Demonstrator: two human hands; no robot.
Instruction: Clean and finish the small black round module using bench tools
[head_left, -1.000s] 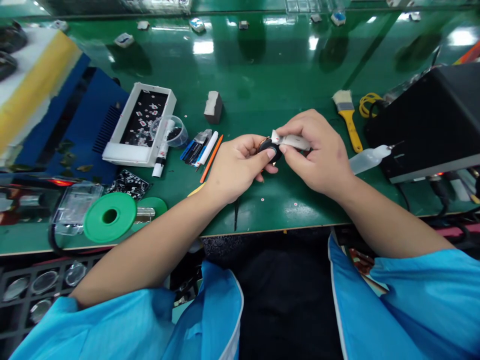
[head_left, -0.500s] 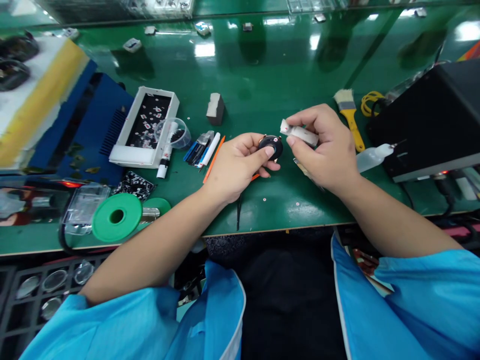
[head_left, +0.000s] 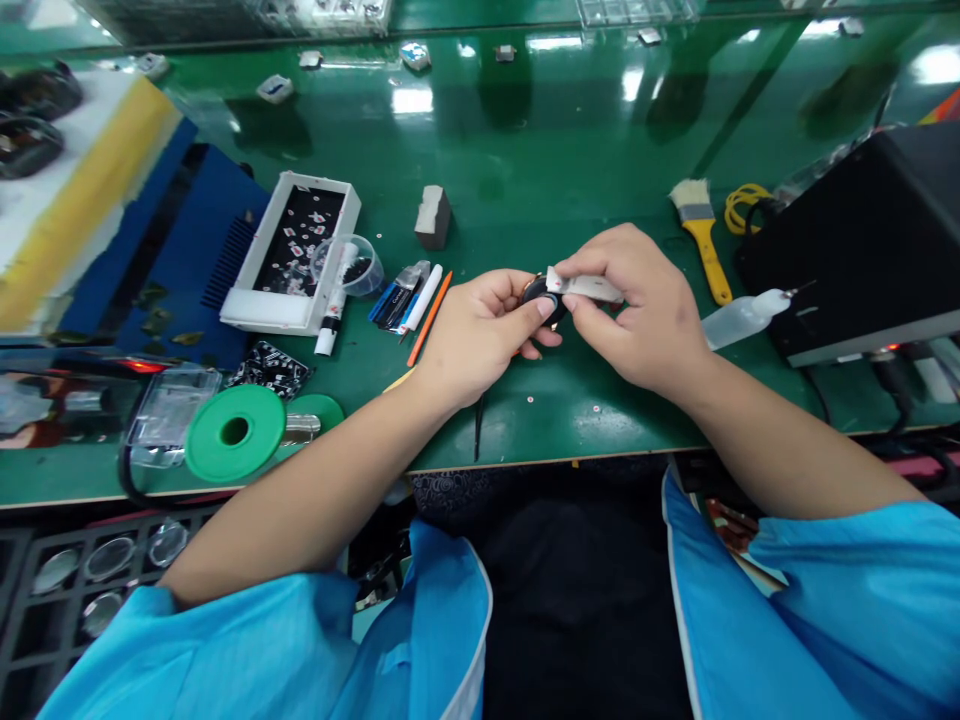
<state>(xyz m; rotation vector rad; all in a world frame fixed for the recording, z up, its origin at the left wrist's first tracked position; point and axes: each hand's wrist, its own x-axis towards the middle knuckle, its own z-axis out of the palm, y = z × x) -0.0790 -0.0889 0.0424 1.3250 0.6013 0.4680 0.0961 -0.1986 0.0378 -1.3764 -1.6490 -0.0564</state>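
Note:
My left hand (head_left: 487, 335) is closed around a round black part (head_left: 534, 291) that looks like a watch case with small gold-coloured lugs, its thumb resting on the face. Between the thumb and fingers of my right hand (head_left: 637, 300) is a pale white strip-like piece (head_left: 589, 287). The left end of this piece lies over the upper face of the round part and appears to touch it; the fingers hide the exact contact. Below the hands, a thin black tool (head_left: 478, 430) lies on the green bench top (head_left: 555, 430).
Left are a white tray (head_left: 349, 215) of tiny parts, a clear cup (head_left: 367, 270), an orange stick (head_left: 430, 320) and a green spool (head_left: 202, 430). A grey foam block (head_left: 433, 225) stands behind. Right are a yellow brush (head_left: 705, 250), a plastic bottle (head_left: 742, 318) and a black box (head_left: 847, 230).
My right hand has moved left and slightly down, bringing the white piece from beside the round part onto it. My left hand stays nearly in place.

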